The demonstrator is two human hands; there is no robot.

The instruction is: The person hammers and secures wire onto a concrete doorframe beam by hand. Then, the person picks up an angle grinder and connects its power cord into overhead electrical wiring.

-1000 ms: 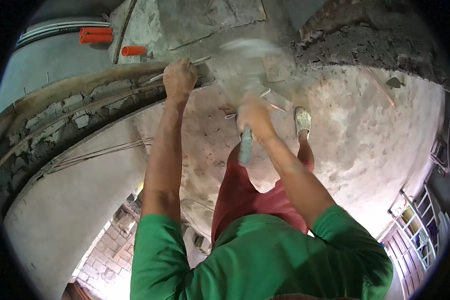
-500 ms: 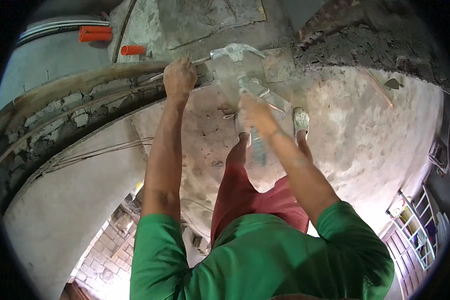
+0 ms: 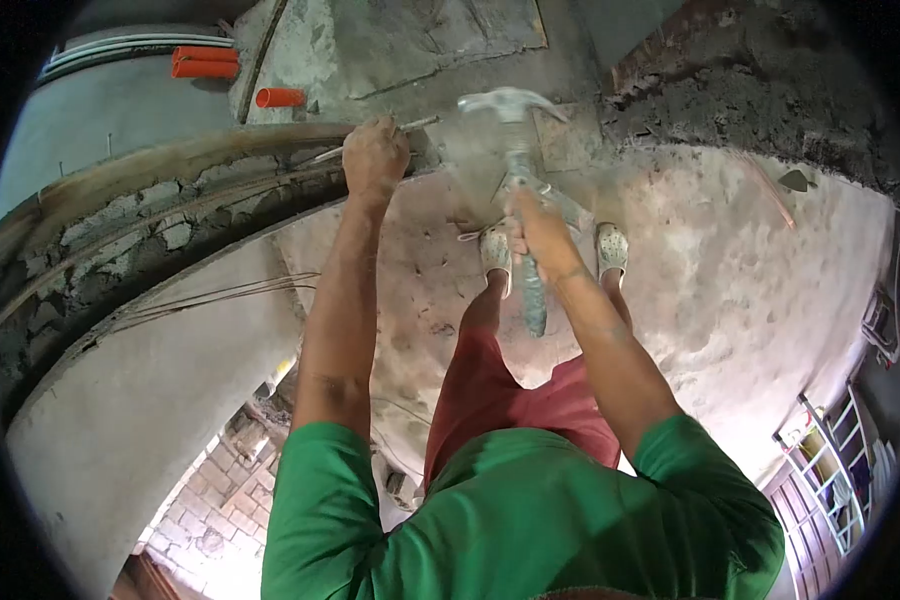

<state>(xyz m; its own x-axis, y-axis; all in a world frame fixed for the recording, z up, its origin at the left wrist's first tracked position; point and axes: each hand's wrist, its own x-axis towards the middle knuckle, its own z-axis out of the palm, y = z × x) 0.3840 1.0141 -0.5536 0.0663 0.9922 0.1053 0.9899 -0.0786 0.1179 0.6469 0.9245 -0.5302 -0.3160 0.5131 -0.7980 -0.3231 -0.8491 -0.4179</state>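
My left hand (image 3: 375, 157) is closed in a fist around a rod-like metal chisel (image 3: 422, 123). One end of the chisel sticks out to the right of the fist; the other slants left against the rough edge of the curved masonry ledge (image 3: 185, 205). Wrapped round the taped handle of a claw hammer (image 3: 513, 104) is my right hand (image 3: 543, 232). The hammer's head, slightly blurred, is right of the chisel's free end, with a gap between them. My left fingers hide the chisel's middle.
Orange pipe pieces (image 3: 280, 97) stick out beyond the ledge. Thin wires (image 3: 220, 297) extend from the wall at left. A trowel-like blade (image 3: 796, 181) lies at right near a long thin strip (image 3: 767, 190). A white metal frame (image 3: 835, 470) stands at lower right.
The hammer has moved right, away from the chisel's end, along with my right hand. My left hand keeps its hold on the chisel; the whole view has shifted slightly.
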